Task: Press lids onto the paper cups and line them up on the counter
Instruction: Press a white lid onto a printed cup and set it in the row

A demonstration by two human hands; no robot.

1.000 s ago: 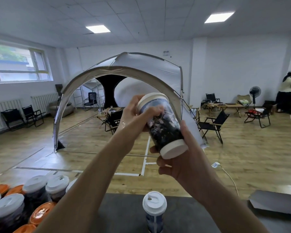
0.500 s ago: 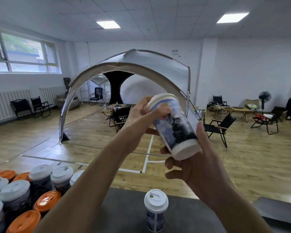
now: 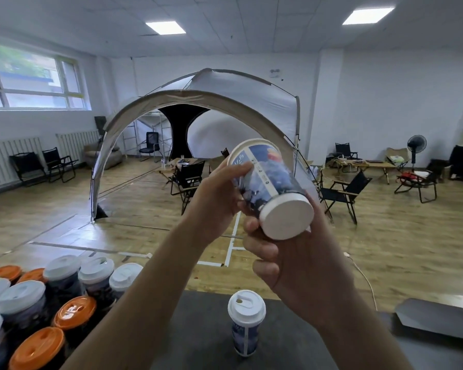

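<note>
- Head view: we see both hands well above the table (image 3: 193,340), holding one paper cup (image 3: 265,177) tilted, its white base turned toward us
- The left hand (image 3: 214,196) wraps the cup's wall near the far, wide end. The right hand (image 3: 300,265) cradles the base end with its fingers (image 3: 261,249) curled under it, so both are grasping this cup
- A pale band rings the far end, but we cannot tell whether that is a lid seated there
- We judge the work partly done: one lidded cup (image 3: 246,324) stands upright alone on the table below the hands, and a cluster of capped cups (image 3: 64,287) with white and orange lids sits at the left edge, packed close rather than in a line
- Left to do, as we read it: set the held cup beside the lone one, then go on with the rest
- The table is dark and matt; behind it lie a wooden floor (image 3: 385,249), a domed tent (image 3: 241,102), folding chairs (image 3: 340,193) and a window (image 3: 32,76)
</note>
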